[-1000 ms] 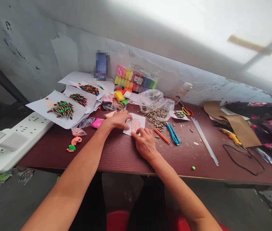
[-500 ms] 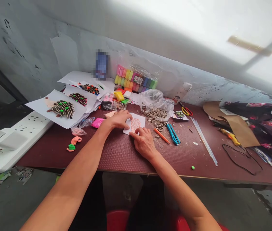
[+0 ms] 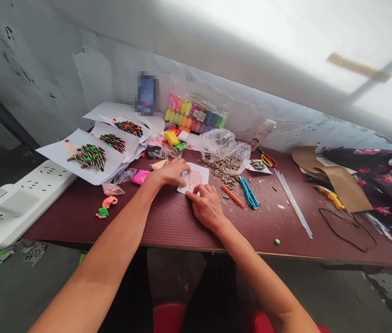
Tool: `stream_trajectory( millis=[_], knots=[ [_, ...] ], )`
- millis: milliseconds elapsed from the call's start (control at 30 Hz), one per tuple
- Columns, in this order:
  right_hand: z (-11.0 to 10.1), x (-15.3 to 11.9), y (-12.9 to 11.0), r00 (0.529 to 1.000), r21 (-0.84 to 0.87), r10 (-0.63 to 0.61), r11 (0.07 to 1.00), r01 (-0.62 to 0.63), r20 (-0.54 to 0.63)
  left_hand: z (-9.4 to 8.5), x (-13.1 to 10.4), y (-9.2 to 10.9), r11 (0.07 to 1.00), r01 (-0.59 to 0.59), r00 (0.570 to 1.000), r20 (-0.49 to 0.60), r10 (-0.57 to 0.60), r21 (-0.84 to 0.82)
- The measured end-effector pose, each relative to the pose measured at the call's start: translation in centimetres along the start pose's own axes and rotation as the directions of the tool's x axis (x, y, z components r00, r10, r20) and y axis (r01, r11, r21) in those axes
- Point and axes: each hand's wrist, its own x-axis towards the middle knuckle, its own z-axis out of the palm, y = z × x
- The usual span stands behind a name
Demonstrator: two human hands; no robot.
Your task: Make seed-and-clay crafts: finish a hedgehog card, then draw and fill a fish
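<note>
A small white card [image 3: 183, 188] lies on the table between my two hands, with an orange hedgehog-like shape [image 3: 196, 178] covered in small marks on it. My left hand [image 3: 172, 173] holds the card at its left side, thumb and forefinger bent over the edge. At the lower edge, my right hand [image 3: 207, 205] grips the card with curled fingers, its fingertips touching the bottom of the orange shape. Whether a bit of clay sits under those fingertips is hidden. Striped sunflower seeds [image 3: 224, 167] spill from a clear plastic bag [image 3: 220, 141] just beyond the card.
Right of my hands lie an orange pen-like tool [image 3: 233, 196], a teal utility knife [image 3: 249, 192], scissors [image 3: 268, 160] and clear sticks [image 3: 293, 203]. Seed-covered hedgehog pictures [image 3: 91, 157] and a white power strip [image 3: 25, 208] are at left. Coloured clay packs [image 3: 196, 113] lean on the wall.
Both hands stay almost exactly where they were on the card. Only a very slight shift of the camera's view shows; nothing was picked up or let go.
</note>
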Motion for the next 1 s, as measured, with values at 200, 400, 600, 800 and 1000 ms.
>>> stream_trajectory(
  millis=[200,400,600,800,1000],
  knots=[
    [0.25,-0.13,0.23,0.998,0.040,-0.044,0.998,0.045,-0.035,0.01,-0.01,0.06,1.000,0.009,1.000,0.002,-0.009,0.017],
    [0.42,-0.33,0.27,0.995,0.018,0.054,0.998,-0.053,-0.089,0.01,0.00,0.03,1.000,0.012,1.000,0.005,-0.012,0.015],
    [0.22,0.04,0.05,0.999,-0.002,0.022,1.000,-0.022,-0.025,-0.04,-0.02,0.08,1.000,0.010,1.000,0.007,-0.010,0.011],
    [0.27,-0.10,0.15,0.998,0.022,0.051,0.999,-0.050,-0.038,0.00,-0.05,0.06,1.000,0.007,1.000,-0.001,-0.007,0.016],
    [0.04,-0.13,0.07,0.989,-0.023,0.139,0.990,-0.140,-0.058,0.00,-0.03,0.08,1.000,0.008,1.000,0.001,-0.008,0.011]
  ],
)
